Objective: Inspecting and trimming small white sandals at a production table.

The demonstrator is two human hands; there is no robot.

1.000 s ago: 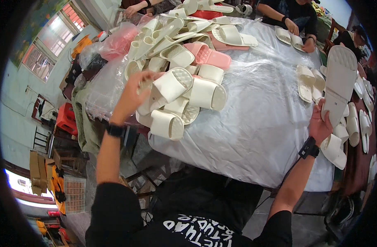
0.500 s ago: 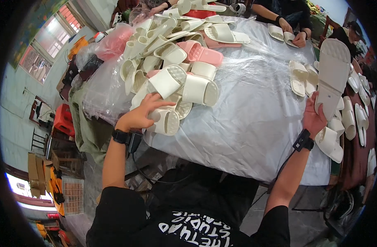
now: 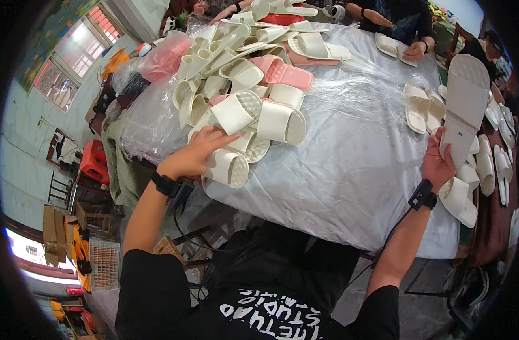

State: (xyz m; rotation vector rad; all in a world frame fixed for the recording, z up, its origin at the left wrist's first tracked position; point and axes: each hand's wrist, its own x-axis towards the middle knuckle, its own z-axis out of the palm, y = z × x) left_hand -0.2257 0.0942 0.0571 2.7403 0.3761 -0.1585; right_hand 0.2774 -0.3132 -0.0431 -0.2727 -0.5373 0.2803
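In my raised right hand (image 3: 439,161) is a cream slide slipper (image 3: 466,93), gripped at one end with its flat underside showing. My left hand (image 3: 194,153) lies at the near edge of a heap of slippers. Its thumb and fingers close around a cream slipper (image 3: 228,168) whose toe opening faces right; the thumb tip is hidden. Against its fingers rests another cream slipper (image 3: 235,111), with a further cream slipper (image 3: 281,122) to the right. Pink slippers (image 3: 290,76) show farther up the heap.
Crinkled clear plastic covers the table (image 3: 350,187). A pair of cream slippers (image 3: 418,107) lies at the right, and more stand on a dark red surface (image 3: 486,226) beyond. A co-worker's hand (image 3: 415,51) touches slippers at the far side. Plastic bags (image 3: 152,119) bulge at the left.
My left thumb and fingers have drawn in around the near slipper, which has shifted slightly left against the heap. My right hand keeps its slipper raised. One co-worker's hand has lifted off the far slippers.
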